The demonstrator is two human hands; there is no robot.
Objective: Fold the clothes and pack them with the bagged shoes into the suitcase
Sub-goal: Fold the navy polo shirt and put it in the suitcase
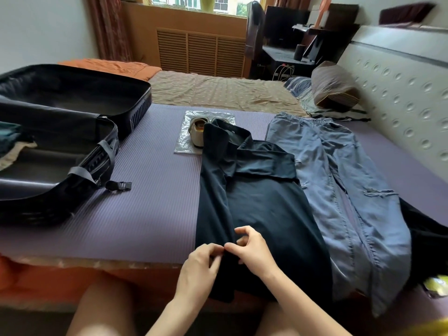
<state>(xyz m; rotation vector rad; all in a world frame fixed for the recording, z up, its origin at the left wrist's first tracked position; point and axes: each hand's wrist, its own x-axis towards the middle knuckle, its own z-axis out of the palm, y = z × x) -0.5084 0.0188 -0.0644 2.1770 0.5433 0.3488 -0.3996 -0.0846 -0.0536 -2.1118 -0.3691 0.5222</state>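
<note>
Dark navy fabric first: the shirt [261,202] lies lengthwise on the purple mat [150,209], its near hem hanging over the bed edge, its left side folded inward and a sleeve folded across the chest. On my feed the left hand [201,267] pinches that folded edge near the hem, fingers curled in against the thumb. The right hand [254,251] touches it, thumb and forefinger pinching the same fold, other fingers loosely curled above the cloth. Just right of the shirt and touching its edge, the jeans [351,190] lie flat, waistband at the far end. To the left, well apart from the shirt, the suitcase [72,132] lies open with both halves on the bed; its strap buckle [118,185] rests on the mat. At the frame's left edge the near half holds what looks like folded clothing, though it is cut off, so I can't be sure. Beyond the collar sit the pale shoes [196,132] in a clear plastic bag [184,144], and the collar overlaps the bag. Farthest, a pillow [334,86] leans at the headboard [400,81].
</note>
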